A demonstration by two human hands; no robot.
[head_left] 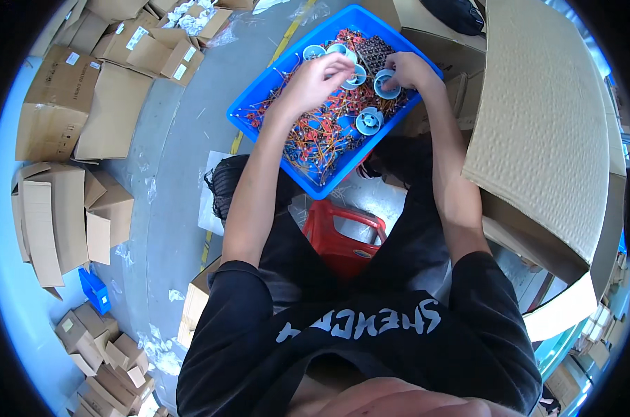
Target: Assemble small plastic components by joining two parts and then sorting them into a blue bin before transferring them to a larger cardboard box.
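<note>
While we reach into the bin, this is how things lie:
Left hand (320, 78): pinched narrow on a pale blue spool (357, 75) over the blue bin (263, 87).
Right hand (407, 69): closed on a second spool (385, 85), just beside the first.
Around: red-and-orange wire pieces (315, 135) below our grip; another spool (369, 120) near it.
Hard to see: our fingertips blur; a dark block (376, 50) sits behind.
Edges: a cardboard sheet (537, 125) crowds our right; a red stool (344, 236) sits below the bin.

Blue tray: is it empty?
No, the blue tray holds a heap of red and orange wires and several pale blue spools.
</note>
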